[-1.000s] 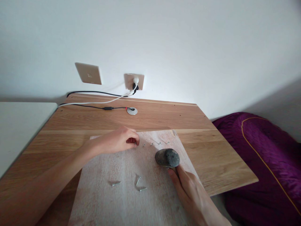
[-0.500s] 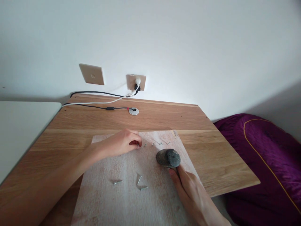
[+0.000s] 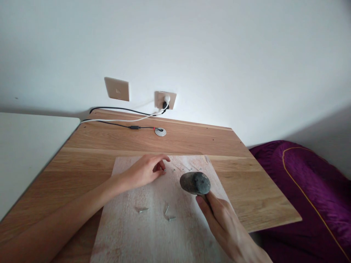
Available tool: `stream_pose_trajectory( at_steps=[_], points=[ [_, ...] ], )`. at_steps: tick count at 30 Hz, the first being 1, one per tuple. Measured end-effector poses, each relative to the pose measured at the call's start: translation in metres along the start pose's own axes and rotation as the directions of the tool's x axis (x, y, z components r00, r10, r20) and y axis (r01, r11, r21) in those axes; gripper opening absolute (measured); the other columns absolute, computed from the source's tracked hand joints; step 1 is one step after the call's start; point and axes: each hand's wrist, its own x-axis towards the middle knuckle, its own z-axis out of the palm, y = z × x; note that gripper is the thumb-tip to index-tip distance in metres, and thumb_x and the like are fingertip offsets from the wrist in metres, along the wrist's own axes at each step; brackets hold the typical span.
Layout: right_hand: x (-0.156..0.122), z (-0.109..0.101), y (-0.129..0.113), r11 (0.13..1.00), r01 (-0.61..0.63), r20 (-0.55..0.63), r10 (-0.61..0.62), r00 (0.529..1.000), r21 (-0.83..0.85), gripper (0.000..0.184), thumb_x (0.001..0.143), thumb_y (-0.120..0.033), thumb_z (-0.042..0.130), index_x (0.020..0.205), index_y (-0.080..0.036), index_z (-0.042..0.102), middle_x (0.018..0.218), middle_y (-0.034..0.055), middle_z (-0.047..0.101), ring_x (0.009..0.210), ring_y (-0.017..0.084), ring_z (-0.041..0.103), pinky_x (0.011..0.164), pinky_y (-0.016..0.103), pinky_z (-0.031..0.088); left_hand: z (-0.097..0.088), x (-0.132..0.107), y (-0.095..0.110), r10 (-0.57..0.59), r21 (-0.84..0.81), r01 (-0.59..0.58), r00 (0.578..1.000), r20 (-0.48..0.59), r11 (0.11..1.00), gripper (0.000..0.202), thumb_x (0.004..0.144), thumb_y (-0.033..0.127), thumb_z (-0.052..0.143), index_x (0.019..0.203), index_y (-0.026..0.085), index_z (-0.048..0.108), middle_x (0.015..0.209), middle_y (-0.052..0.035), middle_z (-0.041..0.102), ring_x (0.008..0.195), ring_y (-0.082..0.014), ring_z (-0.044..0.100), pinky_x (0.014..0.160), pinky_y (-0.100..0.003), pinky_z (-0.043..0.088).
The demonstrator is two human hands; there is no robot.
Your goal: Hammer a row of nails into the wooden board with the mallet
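Left hand (image 3: pixel 144 170) reached over the far part of a pale board (image 3: pixel 131 233), its index finger straightened and lifted away from the thumb, the other fingers curled under. Right at its fingertips was the head of a small metal fastener (image 3: pixel 165 170); since the curled fingers partly covered it, I couldn't tell whether they gripped it or merely stood next to it. Four more fasteners in a row (image 3: pixel 181 169) ran on to the right of that one, near the board's far edge. The right hand (image 3: pixel 221 215) was closed around the handle of a hammer (image 3: pixel 189 183), whose dark, rounded head hung over the right side of the board, just on the near side of that row and apart from the left hand. Three loose fasteners (image 3: pixel 143 210) lay on the board closer to the person, one off to the left and two near each other. Under the board was a wood-grained table (image 3: pixel 260 190), its back edge along a white wall (image 3: pixel 233 65). A white plug (image 3: pixel 167 99) and a black one sat in the wall socket (image 3: pixel 172 98), and a white cable (image 3: pixel 117 120) ran leftward from there. Purple fabric (image 3: pixel 323 182) was bunched beyond the table's right edge.
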Motion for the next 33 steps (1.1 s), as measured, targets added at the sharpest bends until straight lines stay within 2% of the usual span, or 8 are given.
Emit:
stream_pose_trajectory(
  at_steps=[4,8,12,17,20,23,28,33],
  points=[
    [0.02,-0.001,-0.028,0.991,0.136,0.04,-0.136,0.99,-0.013,0.034,0.114,-0.047,0.04,0.089,-0.027,0.051,0.071,-0.0022,0.063,0.061,0.017,0.058,0.061,0.029,0.044,0.001,0.001,-0.003,0.022,-0.035,-0.021,1.0,0.005,0.999,0.04,0.086,0.003,0.068,0.122,0.021,0.066,0.089,0.0019,0.079,0.076,-0.0146,0.072,0.073,-0.025,0.052],
    [0.037,0.006,-0.04,0.975,0.203,0.085,-0.196,0.977,-0.086,0.027,0.114,-0.04,0.039,0.095,-0.026,0.052,0.073,-0.0014,0.063,0.064,0.019,0.061,0.062,0.031,0.04,0.001,0.001,-0.005,0.057,-0.032,-0.057,0.998,0.001,0.998,0.043,0.083,-0.001,0.064,0.12,0.02,0.066,0.089,0.0018,0.079,0.076,-0.0149,0.072,0.073,-0.025,0.051],
    [0.045,0.014,-0.04,0.973,0.208,0.128,-0.195,0.972,-0.097,0.024,0.113,-0.034,0.039,0.095,-0.026,0.052,0.079,0.0022,0.071,0.069,0.021,0.067,0.063,0.032,0.04,0.0,0.001,-0.004,0.057,0.006,-0.057,0.998,0.001,0.998,0.045,0.081,-0.002,0.064,0.119,0.021,0.067,0.088,0.0012,0.079,0.078,-0.0163,0.072,0.074,-0.025,0.05],
    [0.046,0.013,-0.039,0.975,0.208,0.106,-0.2,0.974,-0.075,0.024,0.113,-0.035,0.039,0.094,-0.026,0.051,0.074,0.0002,0.069,0.062,0.019,0.065,0.059,0.03,0.041,0.0,0.001,-0.003,0.053,0.025,-0.053,0.999,0.001,0.998,0.041,0.082,-0.001,0.064,0.116,0.021,0.069,0.089,0.0004,0.078,0.079,-0.0168,0.072,0.073,-0.025,0.05],
    [0.047,0.011,-0.037,0.971,0.22,0.135,-0.208,0.969,-0.088,0.023,0.113,-0.035,0.039,0.097,-0.025,0.054,0.075,0.0013,0.069,0.065,0.02,0.066,0.061,0.031,0.041,0.0,0.0,-0.003,0.054,0.019,-0.054,0.999,-0.003,0.998,0.047,0.082,-0.001,0.063,0.123,0.022,0.066,0.089,0.0013,0.078,0.078,-0.0163,0.072,0.074,-0.025,0.05],
    [0.048,0.009,-0.036,0.972,0.23,0.093,-0.225,0.97,-0.045,0.022,0.114,-0.036,0.039,0.1,-0.025,0.053,0.078,0.0011,0.07,0.064,0.019,0.065,0.062,0.03,0.043,0.001,0.001,-0.004,0.058,0.0,-0.058,0.998,-0.006,0.998,0.051,0.082,-0.001,0.065,0.127,0.023,0.064,0.089,0.0019,0.078,0.08,-0.0162,0.073,0.076,-0.025,0.052],
    [0.047,0.012,-0.033,0.973,0.211,0.136,-0.198,0.971,-0.095,0.022,0.113,-0.034,0.038,0.098,-0.025,0.053,0.076,0.0019,0.071,0.065,0.021,0.067,0.059,0.031,0.039,0.0,0.0,-0.004,0.06,-0.02,-0.06,0.998,-0.005,0.998,0.052,0.083,-0.001,0.064,0.129,0.024,0.063,0.09,0.002,0.078,0.08,-0.0161,0.073,0.076,-0.025,0.051],
    [0.045,0.019,-0.03,0.973,0.218,0.047,-0.215,0.976,-0.079,0.026,0.114,-0.037,0.039,0.092,-0.026,0.049,0.07,-0.0022,0.063,0.058,0.017,0.059,0.057,0.03,0.036,0.0,0.0,-0.005,0.068,-0.036,-0.068,0.998,0.001,0.997,0.05,0.084,0.0,0.065,0.128,0.023,0.064,0.091,0.0014,0.078,0.08,-0.0162,0.073,0.076,-0.026,0.052]
  ],
)
